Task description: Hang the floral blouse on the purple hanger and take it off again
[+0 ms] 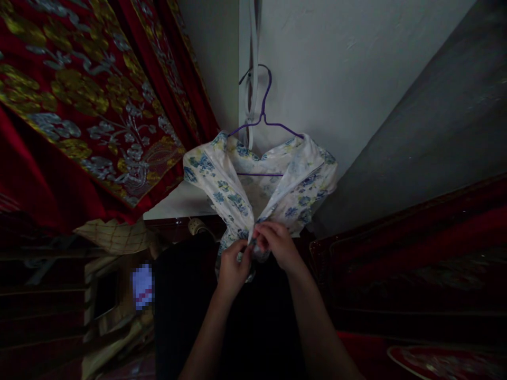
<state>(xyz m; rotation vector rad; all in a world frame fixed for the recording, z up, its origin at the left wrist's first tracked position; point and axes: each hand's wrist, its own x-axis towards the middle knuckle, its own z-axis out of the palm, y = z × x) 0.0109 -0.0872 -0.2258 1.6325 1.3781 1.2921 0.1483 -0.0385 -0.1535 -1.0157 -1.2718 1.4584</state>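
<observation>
A white blouse with blue and yellow-green flowers [227,198] hangs on a purple hanger [264,108] by the wall. Its neckline is spread apart at the top, and the two front edges come together low down. There my left hand [235,263] pinches the front edge on the left side. Close by it, slightly higher, my right hand [276,241] has its fingers closed on the other front edge. The fingertips of both hands nearly meet. Whether a button lies between them is too dark and small to tell.
Red cloth embroidered in gold and silver [130,121] hangs at the left. A pale strap [253,47] runs down the wall [336,68] behind the hanger hook. Lower left are a checked cloth bundle [114,236] and a blurred-out bluish item [142,286]. Dark red fabric [428,232] lies at the right.
</observation>
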